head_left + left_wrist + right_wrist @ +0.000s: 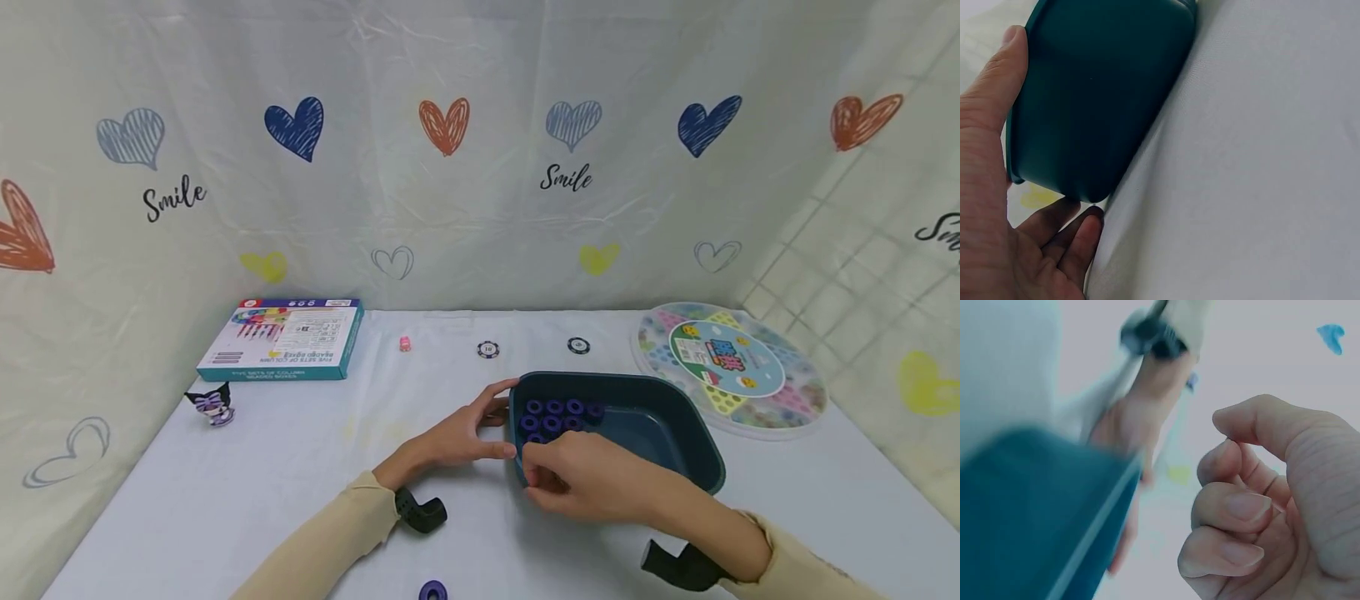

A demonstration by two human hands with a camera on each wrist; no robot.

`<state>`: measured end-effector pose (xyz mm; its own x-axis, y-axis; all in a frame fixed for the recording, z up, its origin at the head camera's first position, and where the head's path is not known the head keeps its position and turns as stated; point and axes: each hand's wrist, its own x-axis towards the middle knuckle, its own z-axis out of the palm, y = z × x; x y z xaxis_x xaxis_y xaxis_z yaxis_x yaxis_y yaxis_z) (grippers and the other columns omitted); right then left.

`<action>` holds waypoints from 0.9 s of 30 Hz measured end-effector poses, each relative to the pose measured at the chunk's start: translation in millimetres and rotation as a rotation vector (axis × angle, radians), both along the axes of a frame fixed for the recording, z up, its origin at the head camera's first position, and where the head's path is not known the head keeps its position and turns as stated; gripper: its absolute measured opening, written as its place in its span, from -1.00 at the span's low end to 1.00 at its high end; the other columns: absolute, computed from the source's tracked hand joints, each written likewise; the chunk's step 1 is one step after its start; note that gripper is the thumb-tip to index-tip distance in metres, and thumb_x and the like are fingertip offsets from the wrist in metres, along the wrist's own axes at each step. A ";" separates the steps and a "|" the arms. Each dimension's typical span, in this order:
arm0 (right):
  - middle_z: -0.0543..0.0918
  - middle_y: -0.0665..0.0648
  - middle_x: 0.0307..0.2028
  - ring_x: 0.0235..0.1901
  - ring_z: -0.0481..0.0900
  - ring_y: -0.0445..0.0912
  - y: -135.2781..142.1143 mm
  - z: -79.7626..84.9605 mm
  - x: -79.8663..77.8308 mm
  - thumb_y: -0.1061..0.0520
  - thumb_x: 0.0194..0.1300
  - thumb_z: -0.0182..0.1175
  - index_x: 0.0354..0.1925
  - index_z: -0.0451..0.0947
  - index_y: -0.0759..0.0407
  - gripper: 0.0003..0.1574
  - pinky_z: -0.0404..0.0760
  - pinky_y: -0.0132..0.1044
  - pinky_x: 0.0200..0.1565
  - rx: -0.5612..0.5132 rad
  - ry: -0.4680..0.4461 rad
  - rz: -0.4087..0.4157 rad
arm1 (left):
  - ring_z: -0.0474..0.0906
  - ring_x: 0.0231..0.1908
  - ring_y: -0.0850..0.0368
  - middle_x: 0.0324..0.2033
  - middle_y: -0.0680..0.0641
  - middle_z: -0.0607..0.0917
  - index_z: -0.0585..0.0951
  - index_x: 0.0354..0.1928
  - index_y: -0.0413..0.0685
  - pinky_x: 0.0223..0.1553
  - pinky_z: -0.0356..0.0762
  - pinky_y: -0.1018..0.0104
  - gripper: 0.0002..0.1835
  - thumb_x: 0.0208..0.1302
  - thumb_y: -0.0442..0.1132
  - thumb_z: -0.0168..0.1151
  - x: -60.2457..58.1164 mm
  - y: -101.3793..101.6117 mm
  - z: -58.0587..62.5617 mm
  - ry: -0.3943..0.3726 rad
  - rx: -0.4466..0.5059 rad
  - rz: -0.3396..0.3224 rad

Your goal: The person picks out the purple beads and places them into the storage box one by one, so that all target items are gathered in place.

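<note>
A dark teal plastic basin point(660, 442) stands on the white table in front of me. Inside it, at the left end, small purple rings point(552, 407) lie in rows, several in view. My left hand point(457, 433) holds the basin's left end, thumb point(1007, 69) along one side and fingers bent by the corner. Over the basin's near left edge is my right hand point(592, 479), partly covering the rings. In the right wrist view, its fingers point(1235, 506) are curled, thumb against the index finger, and nothing shows between them. One loose purple ring point(432, 591) lies at the table's near edge.
At the back left lie a flat teal-edged box point(281, 340) and a small black-and-purple figurine point(213, 406). Behind the basin are a tiny pink figure point(405, 343) and two round chips point(488, 349). A round clear case point(731, 367) sits at the right.
</note>
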<state>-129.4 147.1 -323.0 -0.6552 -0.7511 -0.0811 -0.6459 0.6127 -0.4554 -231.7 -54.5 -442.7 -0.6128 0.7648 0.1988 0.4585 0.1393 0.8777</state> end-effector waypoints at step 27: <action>0.43 -0.18 -0.35 -0.68 0.19 -0.44 -77.9 -53.0 31.0 0.00 0.29 0.07 0.10 0.43 -0.25 -0.60 0.18 -0.66 -0.65 0.204 0.289 0.511 | 0.35 0.12 0.05 0.23 -0.25 0.27 -0.10 0.38 0.06 0.15 0.22 -0.02 -0.04 0.08 0.12 0.24 9.7 -2.3 21.2 0.013 -0.014 -0.014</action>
<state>-98.3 69.3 -375.9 -0.2343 -0.9635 -0.1292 -0.9601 0.2502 -0.1249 -222.0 -56.8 -421.6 -0.5993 0.7762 0.1958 0.4718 0.1449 0.8697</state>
